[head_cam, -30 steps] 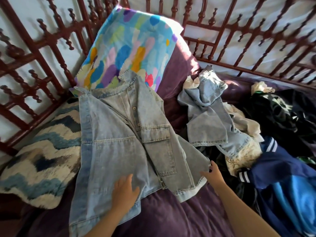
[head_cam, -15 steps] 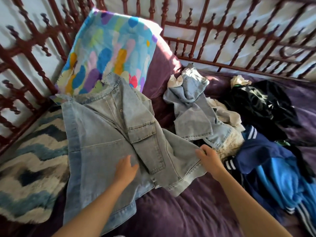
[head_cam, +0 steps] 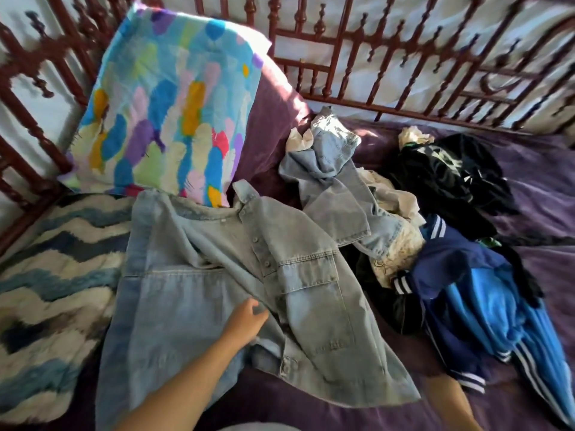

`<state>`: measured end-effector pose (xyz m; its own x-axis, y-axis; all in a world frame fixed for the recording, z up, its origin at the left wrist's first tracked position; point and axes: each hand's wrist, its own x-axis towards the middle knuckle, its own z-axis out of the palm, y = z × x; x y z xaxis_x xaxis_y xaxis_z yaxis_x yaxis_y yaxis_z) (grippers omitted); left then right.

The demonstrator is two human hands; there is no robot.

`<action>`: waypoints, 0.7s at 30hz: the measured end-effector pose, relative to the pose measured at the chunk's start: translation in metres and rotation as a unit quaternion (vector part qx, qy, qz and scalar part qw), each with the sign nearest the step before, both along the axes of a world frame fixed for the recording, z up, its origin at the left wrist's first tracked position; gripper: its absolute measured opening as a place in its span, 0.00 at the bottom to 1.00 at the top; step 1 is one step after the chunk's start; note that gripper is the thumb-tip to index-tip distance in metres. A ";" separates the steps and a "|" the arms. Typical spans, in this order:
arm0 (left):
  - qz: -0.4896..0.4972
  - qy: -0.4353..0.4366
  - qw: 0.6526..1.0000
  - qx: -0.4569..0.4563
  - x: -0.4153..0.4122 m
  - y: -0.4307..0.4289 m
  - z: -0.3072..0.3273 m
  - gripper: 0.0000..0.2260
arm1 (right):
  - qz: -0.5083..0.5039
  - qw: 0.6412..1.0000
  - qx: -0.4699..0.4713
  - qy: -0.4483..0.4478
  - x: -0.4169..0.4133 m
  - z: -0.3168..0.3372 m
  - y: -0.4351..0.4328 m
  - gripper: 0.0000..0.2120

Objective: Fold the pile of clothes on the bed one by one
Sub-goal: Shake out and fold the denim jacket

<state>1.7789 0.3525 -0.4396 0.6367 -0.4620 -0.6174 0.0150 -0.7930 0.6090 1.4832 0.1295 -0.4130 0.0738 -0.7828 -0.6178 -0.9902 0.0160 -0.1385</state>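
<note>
purple-sheeted bed inside a dark red spindle frame, feather-print pillow propped at the far left corner, blue-and-white zigzag cushion along the left edge. spread across the near left of the bed: denim shirt, front up, collar toward the pillow, hem toward the near edge, long axis straight away from the body. resting on its middle, just left of the button placket: left hand, fingers bent, pinching cloth or only pressing impossible to tell. right hand hidden under the shirt's right front panel, only the right forearm showing by the hem; grip not visible. hands apart, one either side of the placket. heaped along the right side, touching the shirt's right shoulder: pile of clothes, jeans and a blue striped jacket among them. likely next: right panel carried leftward across that axis, right hand nearer, left as anchor.
</note>
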 end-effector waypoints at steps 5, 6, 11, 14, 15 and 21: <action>-0.020 -0.023 0.999 0.037 0.013 0.000 -0.004 0.16 | 0.086 0.996 -0.010 0.007 0.052 -0.011 0.021 0.15; -0.024 -0.028 0.998 0.041 0.018 -0.003 -0.003 0.16 | 0.091 0.996 -0.014 -0.012 0.068 -0.007 0.020 0.16; -0.036 -0.041 0.997 0.058 0.042 -0.021 -0.001 0.18 | 0.152 0.981 -0.079 -0.090 0.144 0.003 0.010 0.19; -0.017 -0.029 0.998 0.047 0.053 -0.030 -0.005 0.18 | 0.209 0.967 -0.095 -0.112 0.187 0.004 0.001 0.22; -0.010 -0.029 0.999 0.040 0.056 -0.033 -0.008 0.17 | 0.225 0.962 -0.099 -0.119 0.202 0.003 -0.002 0.22; 0.053 -0.027 0.998 0.019 0.078 -0.053 -0.021 0.14 | 0.205 0.966 -0.116 -0.109 0.255 -0.017 -0.010 0.29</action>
